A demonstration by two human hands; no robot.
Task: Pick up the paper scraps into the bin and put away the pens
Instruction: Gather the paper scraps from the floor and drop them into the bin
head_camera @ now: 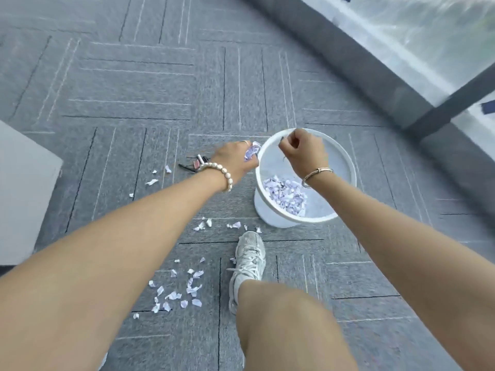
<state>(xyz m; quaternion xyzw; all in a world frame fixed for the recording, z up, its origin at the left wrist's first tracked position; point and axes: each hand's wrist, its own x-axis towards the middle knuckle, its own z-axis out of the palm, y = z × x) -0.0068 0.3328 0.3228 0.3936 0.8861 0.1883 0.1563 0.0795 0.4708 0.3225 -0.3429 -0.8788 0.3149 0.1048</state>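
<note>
Crouching over grey carpet tiles (134,84), you have one white sneaker (249,261) planted among loose paper scraps (176,293), with more torn pieces piled inside the white bin (270,210) just ahead. Your left hand (235,159) clutches a wad of scraps (251,152) at the bin's rim, while your right hand (302,149) hovers over the bin, fingers curled tight; whether it holds anything, you cannot tell. Pens (195,163) lie on the carpet just beyond your left wrist.
</note>
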